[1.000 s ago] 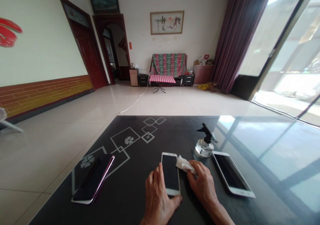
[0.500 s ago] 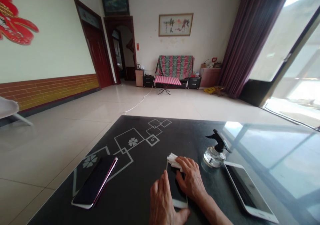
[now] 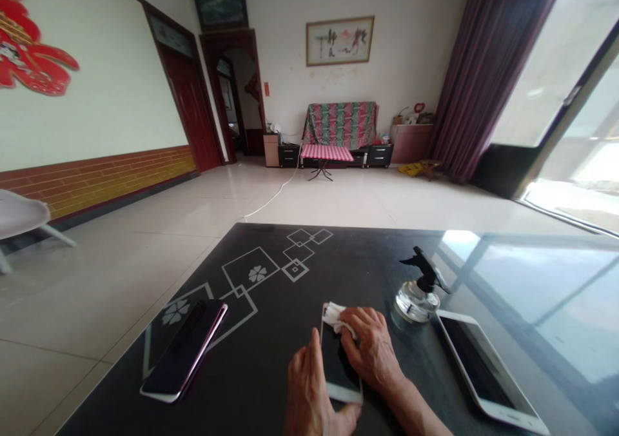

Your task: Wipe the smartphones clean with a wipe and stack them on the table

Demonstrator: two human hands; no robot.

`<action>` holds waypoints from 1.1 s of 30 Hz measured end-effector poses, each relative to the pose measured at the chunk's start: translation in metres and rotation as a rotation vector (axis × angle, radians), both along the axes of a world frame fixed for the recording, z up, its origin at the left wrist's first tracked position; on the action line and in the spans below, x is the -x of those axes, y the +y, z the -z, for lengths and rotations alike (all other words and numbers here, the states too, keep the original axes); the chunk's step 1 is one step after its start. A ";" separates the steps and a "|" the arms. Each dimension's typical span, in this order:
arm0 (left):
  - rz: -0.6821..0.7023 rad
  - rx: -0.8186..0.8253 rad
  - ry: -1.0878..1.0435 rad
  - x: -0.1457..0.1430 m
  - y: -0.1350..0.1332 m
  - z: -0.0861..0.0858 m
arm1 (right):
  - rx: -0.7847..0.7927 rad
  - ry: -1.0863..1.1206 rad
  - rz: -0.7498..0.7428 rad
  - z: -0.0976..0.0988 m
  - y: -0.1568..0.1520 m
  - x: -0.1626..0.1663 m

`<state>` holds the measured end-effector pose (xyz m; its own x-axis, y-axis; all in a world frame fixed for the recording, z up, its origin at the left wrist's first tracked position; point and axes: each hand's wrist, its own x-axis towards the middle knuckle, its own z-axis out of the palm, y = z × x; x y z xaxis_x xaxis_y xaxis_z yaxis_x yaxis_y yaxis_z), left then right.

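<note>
A white-framed smartphone [image 3: 333,352] lies screen up on the dark table, between my two hands. My left hand [image 3: 312,384] grips its left edge and lower end, fingers along the side and thumb at the bottom corner. With my right hand [image 3: 370,346] I press a folded white tissue [image 3: 333,313] onto the upper part of the screen; the fingers are closed over the tissue and hide part of it. A clear spray bottle [image 3: 416,299] with a black trigger head stands just beyond my right hand.
A white tablet [image 3: 488,368] lies at the right, beside the bottle. Stacked phones [image 3: 186,352] rest at the left on the glossy black table [image 3: 261,404]. Past the table's far edge, a small checked table [image 3: 326,153] stands on the tiled floor.
My right hand and the tissue have shifted very slightly on the phone's upper screen. My left hand still holds the phone's side. The whole view has turned a little.
</note>
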<state>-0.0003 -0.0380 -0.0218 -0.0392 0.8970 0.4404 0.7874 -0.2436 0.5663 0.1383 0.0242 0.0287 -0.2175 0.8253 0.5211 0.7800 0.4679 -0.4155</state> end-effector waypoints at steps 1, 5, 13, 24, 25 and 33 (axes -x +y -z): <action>-0.001 0.000 -0.008 0.000 0.001 0.001 | 0.003 0.002 -0.022 -0.002 -0.003 0.001; 0.004 -0.047 -0.022 0.001 0.003 0.008 | 0.024 -0.033 -0.144 -0.009 -0.015 0.008; -0.009 -0.071 -0.015 0.001 0.003 0.008 | 0.010 -0.084 -0.133 -0.005 -0.012 0.011; -0.023 0.029 -0.031 0.000 0.000 -0.005 | -0.025 -0.222 0.150 0.006 0.019 0.008; -0.008 0.033 -0.023 0.001 0.000 -0.005 | -0.018 -0.244 0.157 0.005 0.022 0.009; 0.026 0.033 -0.015 0.005 0.001 0.001 | 0.049 -0.255 -0.015 -0.014 0.002 0.018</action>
